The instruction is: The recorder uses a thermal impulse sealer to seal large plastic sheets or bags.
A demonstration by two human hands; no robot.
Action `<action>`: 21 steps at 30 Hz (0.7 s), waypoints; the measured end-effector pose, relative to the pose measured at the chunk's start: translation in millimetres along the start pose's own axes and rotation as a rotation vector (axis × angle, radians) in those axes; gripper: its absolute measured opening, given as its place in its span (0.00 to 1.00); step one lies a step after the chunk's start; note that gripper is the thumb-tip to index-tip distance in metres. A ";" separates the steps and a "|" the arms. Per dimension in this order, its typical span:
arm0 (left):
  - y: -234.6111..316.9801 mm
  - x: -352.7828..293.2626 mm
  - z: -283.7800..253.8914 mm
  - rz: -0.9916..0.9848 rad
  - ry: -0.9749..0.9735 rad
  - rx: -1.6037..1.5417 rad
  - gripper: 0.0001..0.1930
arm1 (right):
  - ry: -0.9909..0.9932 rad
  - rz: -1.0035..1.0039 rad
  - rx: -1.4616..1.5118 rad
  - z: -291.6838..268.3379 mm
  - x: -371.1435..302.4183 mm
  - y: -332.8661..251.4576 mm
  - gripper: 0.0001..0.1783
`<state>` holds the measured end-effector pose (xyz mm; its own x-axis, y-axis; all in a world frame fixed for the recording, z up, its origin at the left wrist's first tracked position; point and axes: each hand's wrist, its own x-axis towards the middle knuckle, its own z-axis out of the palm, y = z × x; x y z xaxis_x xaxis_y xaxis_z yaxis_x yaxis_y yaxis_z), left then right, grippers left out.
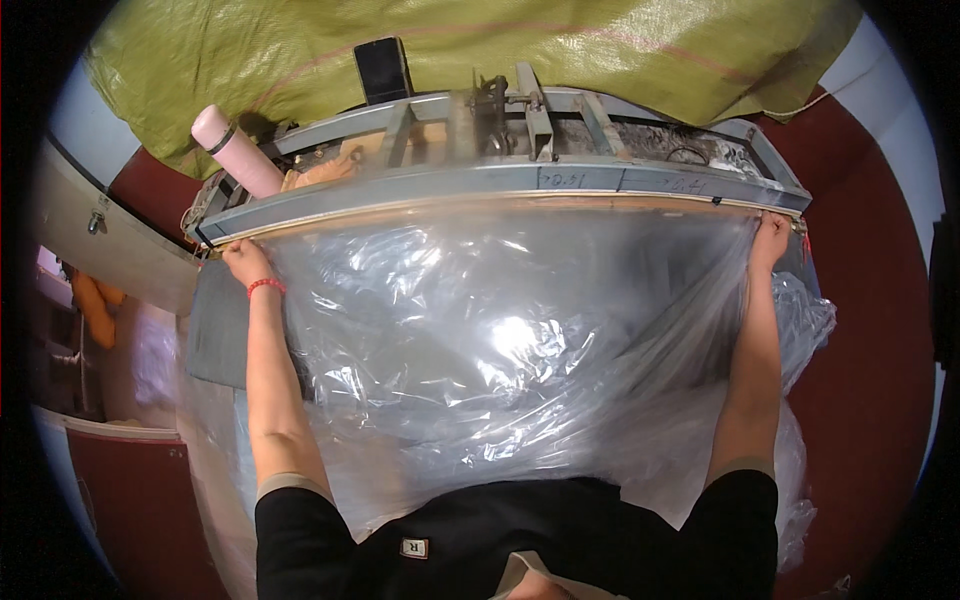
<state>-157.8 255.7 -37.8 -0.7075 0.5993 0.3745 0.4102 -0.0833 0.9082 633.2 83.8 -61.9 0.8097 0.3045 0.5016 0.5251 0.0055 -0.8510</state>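
Observation:
A wide sheet of clear plastic film (450, 330) stretches between my two hands and drapes down toward my body in shiny wrinkles. My left hand (246, 262), with a red bead bracelet at the wrist, is closed on the film's far left corner. At the far right corner, my right hand (770, 240) pinches the film, which gathers in folds below it. The film's far edge lies along the front bar of a long grey metal frame (430, 182), which looks like a sealing machine. Both hands are right by this bar, near its two ends.
A pink bottle (236, 150) leans at the frame's left end, beside an orange cloth or glove (325, 172). Behind the frame, a dark phone (383, 70) stands against a yellow-green woven sheet (600, 50). A door with a metal latch (97, 220) is at the left.

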 end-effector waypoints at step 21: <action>11.6 -84.9 -231.7 0.405 -0.029 0.317 0.09 | 0.297 -0.249 -0.820 -183.7 -56.7 -46.1 0.33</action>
<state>-226.4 19.4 -15.7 -0.4411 0.5910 0.6753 0.8056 -0.0709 0.5883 611.2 -108.7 -22.6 0.6221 0.1261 0.7727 0.6236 -0.6766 -0.3916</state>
